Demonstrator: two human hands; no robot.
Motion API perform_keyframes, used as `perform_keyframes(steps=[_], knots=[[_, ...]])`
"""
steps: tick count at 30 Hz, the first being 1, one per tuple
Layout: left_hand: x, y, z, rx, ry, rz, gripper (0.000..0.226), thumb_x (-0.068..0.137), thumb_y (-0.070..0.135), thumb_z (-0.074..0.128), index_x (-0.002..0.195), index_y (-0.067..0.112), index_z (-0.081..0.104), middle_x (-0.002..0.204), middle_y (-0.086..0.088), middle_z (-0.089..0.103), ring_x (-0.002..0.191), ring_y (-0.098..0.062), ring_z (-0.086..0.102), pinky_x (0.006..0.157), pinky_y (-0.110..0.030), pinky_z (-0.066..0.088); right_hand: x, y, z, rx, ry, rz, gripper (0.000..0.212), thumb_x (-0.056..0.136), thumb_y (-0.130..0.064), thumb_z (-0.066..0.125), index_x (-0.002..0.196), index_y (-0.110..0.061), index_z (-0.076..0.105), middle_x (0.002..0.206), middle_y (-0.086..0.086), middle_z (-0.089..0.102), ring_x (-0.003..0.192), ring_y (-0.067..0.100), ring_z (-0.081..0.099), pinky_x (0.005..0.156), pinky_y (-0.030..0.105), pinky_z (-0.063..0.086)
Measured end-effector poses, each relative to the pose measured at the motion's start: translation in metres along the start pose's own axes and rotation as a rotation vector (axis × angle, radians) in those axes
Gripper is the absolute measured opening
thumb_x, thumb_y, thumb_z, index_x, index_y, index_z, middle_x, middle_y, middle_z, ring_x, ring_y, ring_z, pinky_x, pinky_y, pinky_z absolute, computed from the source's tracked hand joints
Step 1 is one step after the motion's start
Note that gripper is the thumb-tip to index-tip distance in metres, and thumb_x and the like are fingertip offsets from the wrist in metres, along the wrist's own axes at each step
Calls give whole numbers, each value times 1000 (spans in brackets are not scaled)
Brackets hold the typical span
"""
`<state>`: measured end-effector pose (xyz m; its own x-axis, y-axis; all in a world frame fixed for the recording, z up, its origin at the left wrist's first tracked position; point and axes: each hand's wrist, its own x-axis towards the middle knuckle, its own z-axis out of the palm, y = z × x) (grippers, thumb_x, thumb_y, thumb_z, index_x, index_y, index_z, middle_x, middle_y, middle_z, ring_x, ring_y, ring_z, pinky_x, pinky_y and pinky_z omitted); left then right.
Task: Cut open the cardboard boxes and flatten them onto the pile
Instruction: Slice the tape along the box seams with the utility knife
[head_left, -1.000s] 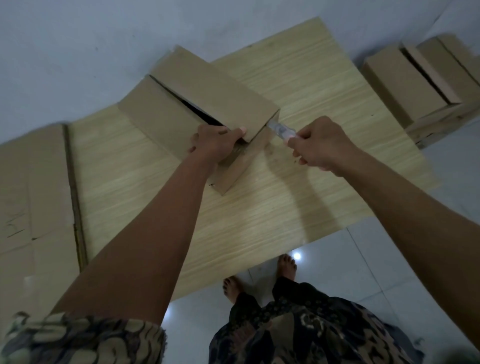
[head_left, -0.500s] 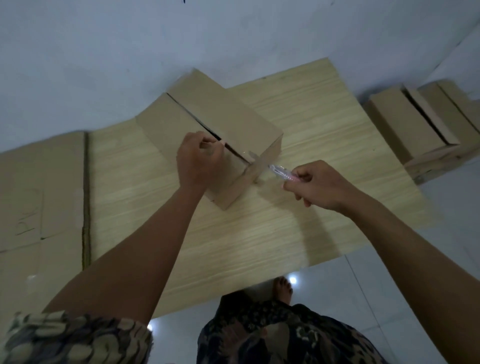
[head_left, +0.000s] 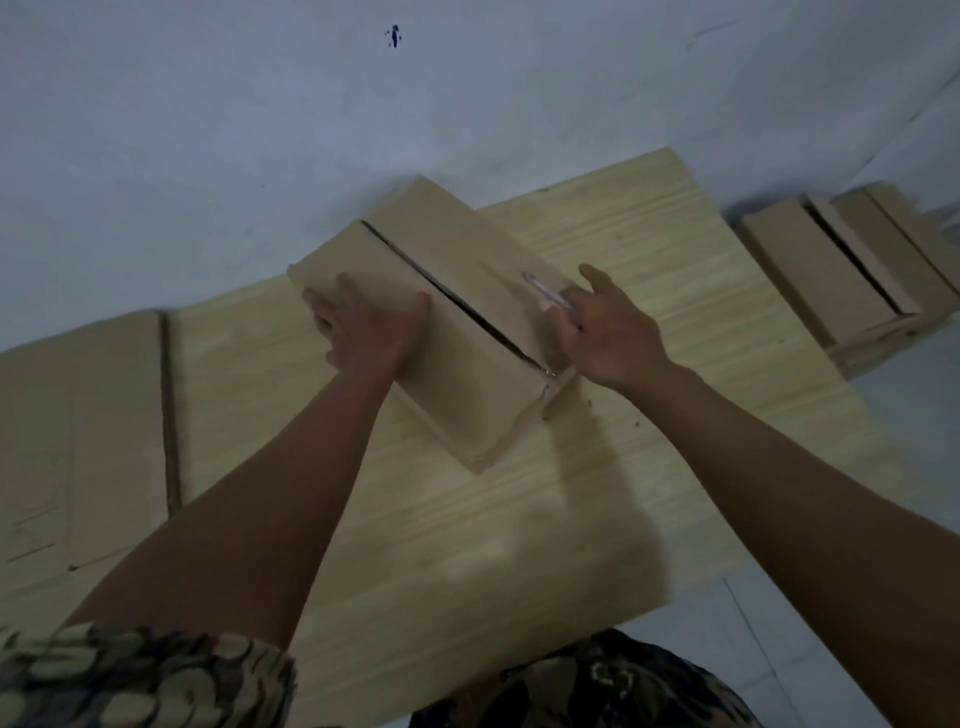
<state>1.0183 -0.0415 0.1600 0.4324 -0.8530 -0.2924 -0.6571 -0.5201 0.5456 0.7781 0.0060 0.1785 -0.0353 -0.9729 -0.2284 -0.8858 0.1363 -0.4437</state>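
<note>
A cardboard box (head_left: 467, 395) lies at an angle on the wooden table (head_left: 467, 545), with a dark slit running along the middle of its top. My left hand (head_left: 369, 332) rests on the left top flap with its fingers spread. At the near end of the right flap, my right hand (head_left: 613, 332) holds a clear-handled cutter (head_left: 545, 293), which points away over the flap; the thumb sticks out. A pile of flattened cardboard (head_left: 78, 441) lies on the left end of the table. The picture is blurred by motion.
Two or three closed cardboard boxes (head_left: 831, 275) stand beside the table's right end on a low surface. A plain wall runs along the back of the table. White tiled floor (head_left: 779, 649) shows at the lower right.
My right hand has lifted the cutter from the box's near end up onto the right flap. My left hand has shifted from the slit to lie on the left flap.
</note>
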Motion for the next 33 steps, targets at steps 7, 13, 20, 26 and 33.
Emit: perform_keyframes(steps=[7,13,20,26,33], knots=[[9,19,3,-60,-47,-144,140,52,90,69,158,19,10,166,-16,-8,152,-40,10,115,-65,24,-1,-7,-2,8,-3,79,50,104,-52,35,105,-10,62,101,13,64,97,36,62,76,36,43],[-7,22,17,117,-59,99,131,46,97,63,148,24,25,152,-11,28,142,-36,29,112,-62,26,-50,4,-4,382,-219,108,49,102,-51,45,92,-10,69,77,10,74,62,23,72,58,38,61],[-45,10,44,249,-164,482,130,48,98,57,153,29,25,163,-5,20,147,-30,25,117,-55,22,-43,43,-38,593,-17,39,20,100,-37,58,97,-18,63,78,5,64,52,12,63,46,32,55],[-47,13,45,352,-266,666,130,46,100,53,157,39,21,167,-3,13,153,-23,14,122,-52,12,-8,93,-58,434,-46,-40,26,103,-38,51,88,-22,66,75,-1,71,58,12,68,57,29,55],[-83,81,90,299,-39,248,92,89,79,36,151,12,30,163,-12,21,154,-32,8,116,-73,5,20,125,-43,300,-172,-62,30,103,-40,47,78,-35,63,72,-5,69,62,11,64,62,32,49]])
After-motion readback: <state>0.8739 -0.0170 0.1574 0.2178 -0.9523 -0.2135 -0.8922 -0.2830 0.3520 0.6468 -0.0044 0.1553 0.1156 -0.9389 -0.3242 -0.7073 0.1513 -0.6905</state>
